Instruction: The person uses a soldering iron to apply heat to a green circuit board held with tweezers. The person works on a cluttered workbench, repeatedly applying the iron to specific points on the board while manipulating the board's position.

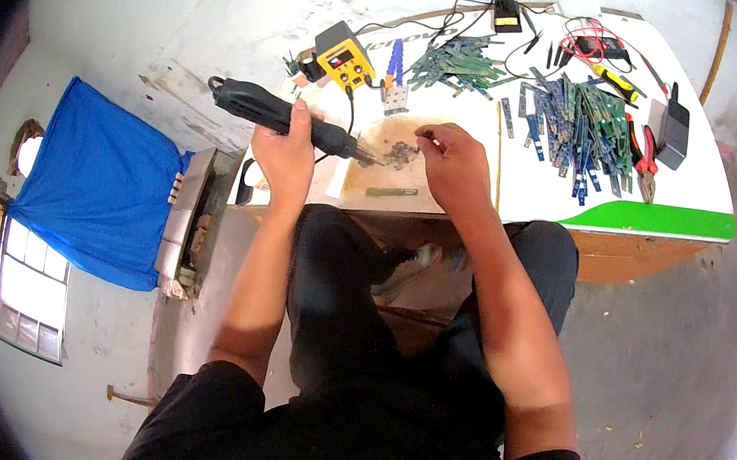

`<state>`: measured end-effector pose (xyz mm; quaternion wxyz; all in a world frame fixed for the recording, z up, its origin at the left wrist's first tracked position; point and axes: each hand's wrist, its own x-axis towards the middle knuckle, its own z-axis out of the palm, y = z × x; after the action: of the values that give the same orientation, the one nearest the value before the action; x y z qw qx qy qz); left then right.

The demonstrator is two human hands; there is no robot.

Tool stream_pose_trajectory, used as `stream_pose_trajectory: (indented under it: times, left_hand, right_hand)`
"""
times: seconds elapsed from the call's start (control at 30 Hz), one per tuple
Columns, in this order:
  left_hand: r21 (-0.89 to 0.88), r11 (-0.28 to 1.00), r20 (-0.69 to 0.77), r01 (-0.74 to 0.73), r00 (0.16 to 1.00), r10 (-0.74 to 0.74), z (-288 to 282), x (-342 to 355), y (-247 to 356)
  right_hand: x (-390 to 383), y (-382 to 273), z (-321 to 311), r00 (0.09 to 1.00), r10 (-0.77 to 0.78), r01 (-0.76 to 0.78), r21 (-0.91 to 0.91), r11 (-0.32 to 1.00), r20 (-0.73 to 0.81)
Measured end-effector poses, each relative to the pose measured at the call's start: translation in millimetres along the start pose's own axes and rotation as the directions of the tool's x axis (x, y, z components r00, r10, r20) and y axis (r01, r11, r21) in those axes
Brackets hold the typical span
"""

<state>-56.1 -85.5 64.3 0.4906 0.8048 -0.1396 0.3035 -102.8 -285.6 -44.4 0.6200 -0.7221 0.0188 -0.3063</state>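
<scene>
My left hand (285,152) is wrapped round the black handle of a hot air gun (260,109). Its metal nozzle points right, toward a small heap of dark bits (401,154) on a stained, tan work board (360,188). Over the right side of that heap is my right hand (456,163), its fingers pinched together. Whatever lies between those fingertips, if anything, is too small to make out. A narrow green circuit board strip (391,192) rests near the board's front edge, apart from both hands.
Behind stands a yellow and black control station (345,56). Piles of green circuit strips (458,63) and blue-green strips (580,127) spread across the white table. Red-handled pliers (646,166), a dark grey box-shaped device (673,133), a yellow-handled tool (617,81) and tangled cables lie at the right.
</scene>
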Motion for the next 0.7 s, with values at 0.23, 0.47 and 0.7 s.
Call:
stream_pose_trajectory:
  times: [0.23,0.47,0.7]
  left_hand:
    - [-0.028,0.992,-0.053,-0.122,0.991,0.121,5.9,1.8,-8.4]
    - [0.015,0.988,-0.03,-0.153,0.988,0.154,13.5,1.9,2.0]
    - [0.057,0.994,0.009,-0.096,0.995,0.096,7.6,5.2,-6.1]
  right_hand:
    - [-0.2,8.5,0.6,1.0,0.008,-0.008,0.017,1.0,-0.021]
    - [3.2,2.6,-11.3,0.998,0.043,-0.042,0.044,0.998,-0.037]
    - [5.8,-6.1,-15.3,0.996,0.089,-0.09,0.084,0.992,0.011]
